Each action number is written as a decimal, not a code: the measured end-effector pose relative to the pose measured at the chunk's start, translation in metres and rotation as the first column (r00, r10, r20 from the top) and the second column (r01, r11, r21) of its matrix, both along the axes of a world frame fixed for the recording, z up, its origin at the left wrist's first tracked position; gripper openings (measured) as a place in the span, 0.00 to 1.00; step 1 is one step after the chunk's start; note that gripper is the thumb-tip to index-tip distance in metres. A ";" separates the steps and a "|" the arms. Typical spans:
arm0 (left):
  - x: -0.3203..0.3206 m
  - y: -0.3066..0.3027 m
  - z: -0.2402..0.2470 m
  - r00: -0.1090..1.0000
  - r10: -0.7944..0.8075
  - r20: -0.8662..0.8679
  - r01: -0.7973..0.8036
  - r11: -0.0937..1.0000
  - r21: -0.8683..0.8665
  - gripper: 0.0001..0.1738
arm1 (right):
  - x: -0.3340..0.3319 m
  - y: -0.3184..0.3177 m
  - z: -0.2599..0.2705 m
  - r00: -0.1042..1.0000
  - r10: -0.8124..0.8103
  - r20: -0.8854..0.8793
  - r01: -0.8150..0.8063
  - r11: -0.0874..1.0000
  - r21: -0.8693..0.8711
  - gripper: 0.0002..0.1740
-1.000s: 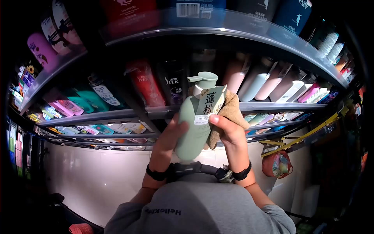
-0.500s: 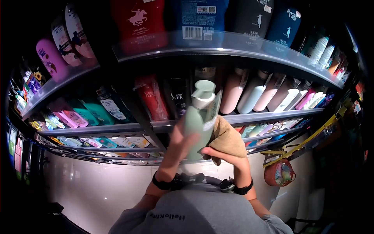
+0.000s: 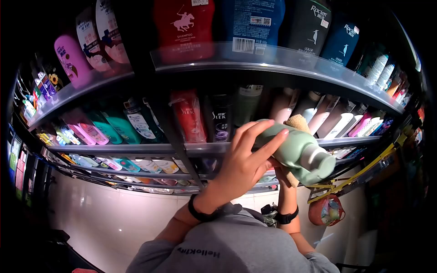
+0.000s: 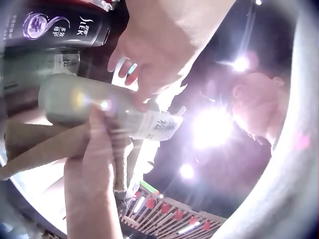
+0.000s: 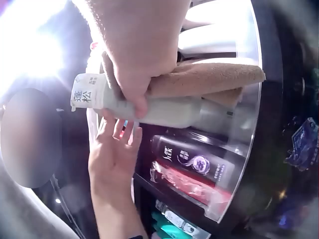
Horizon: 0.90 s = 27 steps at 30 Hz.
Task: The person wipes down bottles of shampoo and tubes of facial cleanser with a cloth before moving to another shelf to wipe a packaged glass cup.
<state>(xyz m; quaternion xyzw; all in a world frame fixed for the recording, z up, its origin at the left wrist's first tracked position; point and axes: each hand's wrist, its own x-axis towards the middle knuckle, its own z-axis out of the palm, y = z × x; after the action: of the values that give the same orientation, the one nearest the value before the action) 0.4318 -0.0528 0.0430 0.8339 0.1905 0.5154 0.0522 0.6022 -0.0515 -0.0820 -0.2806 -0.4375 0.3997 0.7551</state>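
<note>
A pale green pump bottle point(image 3: 291, 148) lies tilted in front of the lower shelf, its pump head pointing down to the right in the head view. My right hand point(image 5: 132, 79) grips it from behind, the thumb along its side, with a brown cloth point(image 5: 214, 77) bunched under the same hand. Most of the right hand is hidden behind the bottle in the head view. My left hand point(image 3: 246, 159) lays outstretched fingers along the bottle; its palm shows in the right wrist view. A white tag point(image 5: 89, 92) with dark lettering hangs at the bottle's neck.
Large red point(image 3: 184, 29) and blue point(image 3: 252, 27) bottles stand on the upper shelf behind a clear lip point(image 3: 273, 59). Below are a red wrapped pack point(image 3: 187, 116), a black bottle point(image 3: 221, 118) and several pale bottles. A red basket point(image 3: 321, 214) stands on the floor at right.
The bottle has swung from upright to tilted, its pump moving right and down. My left hand's fingers have spread over its side, and the cloth is now largely behind it.
</note>
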 end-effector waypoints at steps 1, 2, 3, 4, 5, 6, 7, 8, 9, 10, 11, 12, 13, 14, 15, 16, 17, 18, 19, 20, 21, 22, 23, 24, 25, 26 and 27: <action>0.002 0.001 -0.007 1.000 -0.003 -0.009 0.004 1.000 0.010 0.33 | -0.006 0.002 0.012 0.868 0.226 -0.442 -0.209 0.974 0.088 0.38; 0.007 0.004 -0.015 0.998 0.026 0.050 -0.024 0.999 -0.035 0.36 | -0.010 0.009 0.026 0.973 -0.193 0.128 0.204 0.975 -0.084 0.37; 0.012 0.007 -0.023 0.992 0.056 0.110 -0.047 0.996 -0.079 0.39 | -0.018 0.006 0.044 0.871 -0.377 0.314 0.353 0.926 0.131 0.28; 0.015 0.011 -0.031 0.989 0.063 0.137 -0.043 0.989 -0.144 0.43 | -0.031 0.007 0.059 0.768 -0.488 0.415 0.442 0.873 0.208 0.28; 0.015 0.011 -0.031 0.980 0.078 0.184 -0.031 0.970 -0.242 0.41 | -0.038 0.011 0.068 0.639 -0.588 0.496 0.513 0.806 0.294 0.28; 0.017 0.015 -0.033 0.972 0.075 0.223 -0.009 0.960 -0.281 0.41 | -0.040 0.015 0.073 0.453 -0.689 0.566 0.559 0.714 0.421 0.28; 0.018 0.018 -0.036 0.963 0.078 0.259 0.011 0.946 -0.325 0.40 | -0.038 0.024 0.064 0.515 -0.652 0.556 0.545 0.750 0.374 0.29; 0.018 0.021 -0.032 0.971 0.090 0.220 0.002 0.923 -0.385 0.40 | -0.040 0.028 0.055 0.579 -0.623 0.526 0.536 0.777 0.330 0.27; 0.019 0.021 -0.026 0.982 0.113 0.153 -0.040 0.909 -0.414 0.40 | -0.041 0.030 0.051 0.640 -0.587 0.495 0.518 0.806 0.286 0.25; 0.020 0.025 -0.026 0.982 0.112 0.150 -0.039 0.906 -0.423 0.41 | -0.042 0.030 0.049 0.636 -0.584 0.505 0.519 0.808 0.279 0.25; 0.022 0.026 -0.028 0.983 0.110 0.147 -0.035 0.899 -0.436 0.42 | -0.042 0.032 0.049 0.610 -0.595 0.523 0.531 0.797 0.287 0.24; 0.024 0.027 -0.028 0.982 0.116 0.151 -0.037 0.896 -0.443 0.42 | -0.041 0.032 0.050 0.582 -0.606 0.542 0.542 0.786 0.296 0.24; 0.025 0.027 -0.028 0.984 0.098 0.149 -0.014 0.876 -0.481 0.44 | -0.040 0.032 0.050 0.560 -0.615 0.555 0.553 0.776 0.303 0.24; 0.026 0.027 -0.028 0.986 0.078 0.147 0.010 0.855 -0.518 0.45 | -0.039 0.033 0.050 0.538 -0.622 0.569 0.562 0.767 0.308 0.24; 0.027 0.028 -0.031 0.985 0.079 0.151 0.011 0.853 -0.522 0.45 | -0.037 0.033 0.050 0.515 -0.631 0.580 0.573 0.757 0.314 0.23; 0.029 0.029 -0.034 0.987 0.096 0.126 -0.020 0.864 -0.503 0.46 | -0.036 0.035 0.051 0.490 -0.643 0.589 0.586 0.743 0.324 0.23; 0.031 0.030 -0.035 0.989 0.112 0.100 -0.050 0.874 -0.484 0.47 | -0.036 0.035 0.051 0.466 -0.654 0.597 0.597 0.730 0.333 0.23; 0.033 0.029 -0.035 0.985 0.119 0.128 -0.046 0.882 -0.468 0.47 | -0.036 0.036 0.052 0.436 -0.663 0.609 0.608 0.715 0.344 0.23; 0.035 0.029 -0.036 0.985 0.117 0.129 -0.042 0.879 -0.475 0.47 | -0.037 0.037 0.052 0.405 -0.675 0.616 0.620 0.699 0.358 0.22; 0.038 0.030 -0.038 0.976 0.178 0.127 -0.106 0.894 -0.435 0.47 | -0.037 0.038 0.051 0.383 -0.684 0.621 0.630 0.685 0.366 0.22; 0.041 0.031 -0.040 0.963 0.238 0.129 -0.171 0.904 -0.393 0.47 | -0.037 0.039 0.050 0.364 -0.691 0.625 0.638 0.673 0.373 0.22; 0.043 0.032 -0.041 0.958 0.258 0.125 -0.201 0.916 -0.348 0.46 | -0.037 0.040 0.049 0.344 -0.697 0.629 0.647 0.662 0.379 0.22; 0.043 0.035 -0.042 0.959 0.251 0.132 -0.202 0.933 -0.299 0.46 | -0.037 0.041 0.048 0.328 -0.702 0.632 0.653 0.652 0.385 0.22; 0.046 0.036 -0.042 0.954 0.248 0.171 -0.186 0.932 -0.311 0.45 | -0.036 0.042 0.048 0.319 -0.702 0.636 0.656 0.648 0.387 0.21; 0.048 0.037 -0.043 0.947 0.246 0.208 -0.172 0.931 -0.322 0.45 | -0.036 0.043 0.048 0.306 -0.705 0.639 0.660 0.641 0.391 0.21; 0.051 0.042 -0.047 0.936 0.256 0.240 -0.175 0.933 -0.313 0.44 | -0.035 0.043 0.049 0.299 -0.706 0.643 0.664 0.637 0.391 0.21; 0.054 0.048 -0.051 0.925 0.266 0.270 -0.179 0.935 -0.305 0.43 | -0.034 0.043 0.049 0.287 -0.702 0.652 0.666 0.635 0.391 0.21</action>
<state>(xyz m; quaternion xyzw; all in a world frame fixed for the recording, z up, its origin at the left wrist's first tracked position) 0.4858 -0.0045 -0.0085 0.7008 0.3438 0.6100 0.1367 0.5677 -0.0083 -0.0326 -0.5622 -0.5554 -0.1283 0.5991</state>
